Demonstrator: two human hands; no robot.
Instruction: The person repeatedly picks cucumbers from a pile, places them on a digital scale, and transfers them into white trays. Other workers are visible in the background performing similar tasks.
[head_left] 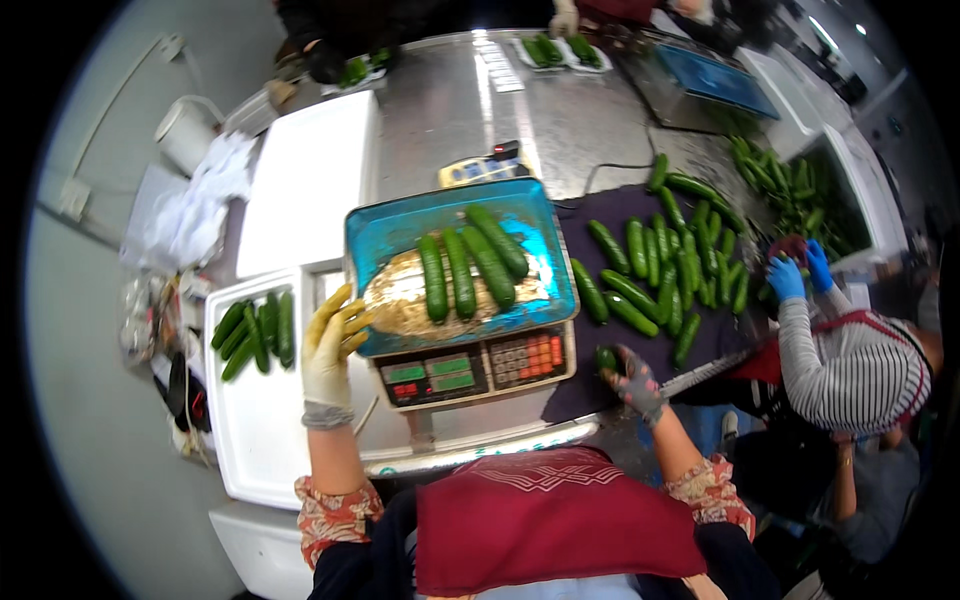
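A scale (474, 368) with a blue metal tray (362, 250) stands before me, and several cucumbers (460, 275) lie side by side in the tray. My left hand (332, 345), in a white and yellow glove, is at the tray's front left corner with its fingers apart and nothing in them. To the right of the scale, my right hand (636, 384), in a grey patterned glove, grips a cucumber (605, 358), seen mostly end-on. Just beyond that hand, a pile of cucumbers (665, 265) covers much of a dark cloth (575, 385).
At left, a white foam box (250, 430) contains several cucumbers; a white foam slab (308, 185) lies behind it. A co-worker in blue gloves (786, 277) handles produce at right, beside a foam box of cucumbers (785, 190). Across the table, other people stand near packed trays (560, 55).
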